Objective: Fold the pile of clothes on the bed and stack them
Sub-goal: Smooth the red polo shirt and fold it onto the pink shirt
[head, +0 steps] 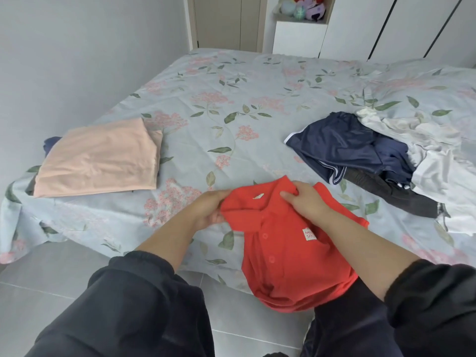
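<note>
Red polo shirt (286, 256) hangs between both hands over the bed (231, 104) edge, left hand (210, 208) and right hand (305, 202) each pinching its collar.

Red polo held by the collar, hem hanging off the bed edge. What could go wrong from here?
1. The red polo is bunched below the left hand and right hand, which grip only its collar area; creases may get folded in.
2. Its hem hangs past the bed edge, so it may slide to the floor if released.
3. The peach folded stack sits near the bed's corner; a careless add could tip it off.
</note>
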Action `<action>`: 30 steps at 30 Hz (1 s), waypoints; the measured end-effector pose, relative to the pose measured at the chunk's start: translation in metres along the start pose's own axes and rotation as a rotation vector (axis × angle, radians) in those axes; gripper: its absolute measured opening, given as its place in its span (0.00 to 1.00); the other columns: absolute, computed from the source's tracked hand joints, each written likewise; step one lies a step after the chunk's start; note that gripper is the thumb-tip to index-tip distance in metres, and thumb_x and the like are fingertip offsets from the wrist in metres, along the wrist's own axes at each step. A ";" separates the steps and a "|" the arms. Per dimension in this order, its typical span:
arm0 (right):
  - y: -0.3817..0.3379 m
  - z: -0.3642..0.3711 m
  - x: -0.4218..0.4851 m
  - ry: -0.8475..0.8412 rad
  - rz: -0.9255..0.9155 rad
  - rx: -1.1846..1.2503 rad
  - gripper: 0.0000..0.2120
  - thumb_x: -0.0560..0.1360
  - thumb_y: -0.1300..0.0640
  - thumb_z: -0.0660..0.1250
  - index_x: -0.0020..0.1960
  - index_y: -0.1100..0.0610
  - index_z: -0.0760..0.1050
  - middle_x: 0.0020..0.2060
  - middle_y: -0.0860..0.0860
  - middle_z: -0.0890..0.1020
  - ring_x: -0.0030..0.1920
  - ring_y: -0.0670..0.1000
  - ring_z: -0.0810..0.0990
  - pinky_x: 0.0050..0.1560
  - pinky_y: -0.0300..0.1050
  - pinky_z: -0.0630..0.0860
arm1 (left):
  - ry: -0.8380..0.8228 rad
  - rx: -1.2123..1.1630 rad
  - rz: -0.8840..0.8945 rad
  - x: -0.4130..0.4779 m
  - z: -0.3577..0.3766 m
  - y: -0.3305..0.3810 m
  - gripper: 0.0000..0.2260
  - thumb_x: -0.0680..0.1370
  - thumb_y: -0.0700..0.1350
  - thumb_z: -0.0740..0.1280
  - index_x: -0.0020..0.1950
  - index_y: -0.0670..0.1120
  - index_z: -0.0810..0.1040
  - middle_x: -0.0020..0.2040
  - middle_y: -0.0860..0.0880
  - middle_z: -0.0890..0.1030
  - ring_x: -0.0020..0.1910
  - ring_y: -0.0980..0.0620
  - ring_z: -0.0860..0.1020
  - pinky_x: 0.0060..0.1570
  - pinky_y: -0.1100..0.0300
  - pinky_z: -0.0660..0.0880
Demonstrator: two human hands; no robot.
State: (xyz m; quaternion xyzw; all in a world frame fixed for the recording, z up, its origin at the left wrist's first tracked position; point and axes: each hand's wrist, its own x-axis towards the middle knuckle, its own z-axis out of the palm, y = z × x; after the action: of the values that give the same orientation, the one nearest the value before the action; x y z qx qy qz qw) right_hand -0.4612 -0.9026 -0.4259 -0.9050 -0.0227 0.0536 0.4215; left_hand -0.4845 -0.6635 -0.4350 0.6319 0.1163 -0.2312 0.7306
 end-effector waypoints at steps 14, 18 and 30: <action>0.025 -0.084 0.001 -0.030 0.168 0.795 0.08 0.80 0.64 0.57 0.50 0.58 0.75 0.35 0.49 0.84 0.35 0.46 0.83 0.37 0.40 0.80 | -0.105 -0.065 -0.016 0.030 0.097 0.004 0.05 0.80 0.36 0.60 0.52 0.42 0.75 0.45 0.45 0.80 0.41 0.52 0.78 0.41 0.62 0.77; 0.031 -0.097 -0.005 -0.064 0.178 0.989 0.09 0.80 0.65 0.57 0.50 0.59 0.76 0.37 0.51 0.85 0.36 0.47 0.84 0.37 0.39 0.80 | -0.103 -0.284 -0.141 0.032 0.108 0.005 0.08 0.81 0.44 0.60 0.48 0.42 0.77 0.36 0.47 0.81 0.34 0.51 0.79 0.42 0.57 0.77; 0.041 -0.117 -0.004 0.051 0.363 0.644 0.19 0.82 0.49 0.55 0.59 0.62 0.75 0.43 0.57 0.82 0.34 0.54 0.79 0.31 0.42 0.74 | -0.052 0.098 0.319 0.021 0.082 0.046 0.05 0.80 0.37 0.61 0.50 0.42 0.76 0.39 0.47 0.80 0.37 0.52 0.78 0.41 0.58 0.76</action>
State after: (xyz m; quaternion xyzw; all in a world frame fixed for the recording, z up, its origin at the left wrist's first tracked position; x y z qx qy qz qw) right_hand -0.4523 -1.0178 -0.3822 -0.7161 0.1670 0.1094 0.6688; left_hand -0.4536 -0.7433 -0.3907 0.6711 -0.0160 -0.1339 0.7290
